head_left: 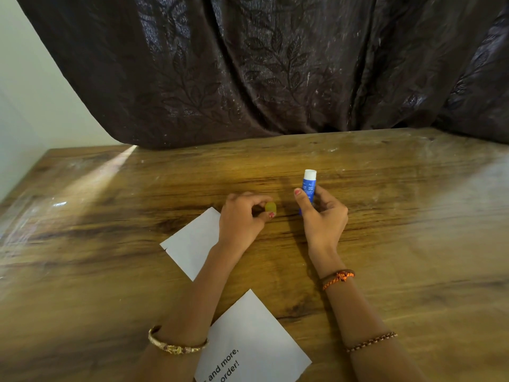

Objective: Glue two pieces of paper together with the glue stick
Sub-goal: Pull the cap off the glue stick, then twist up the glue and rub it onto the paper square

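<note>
My right hand grips a blue glue stick upright, its white glue tip bare at the top. My left hand pinches the small yellow cap between thumb and fingers, just left of the stick and low over the table. A blank white paper lies under my left wrist, partly hidden by the forearm. A second white paper with printed black words lies nearer to me, between my forearms.
The wooden table stretches wide on both sides. A dark patterned curtain hangs along its far edge. A pale wall stands at the left. Bangles and thread bracelets sit on both wrists.
</note>
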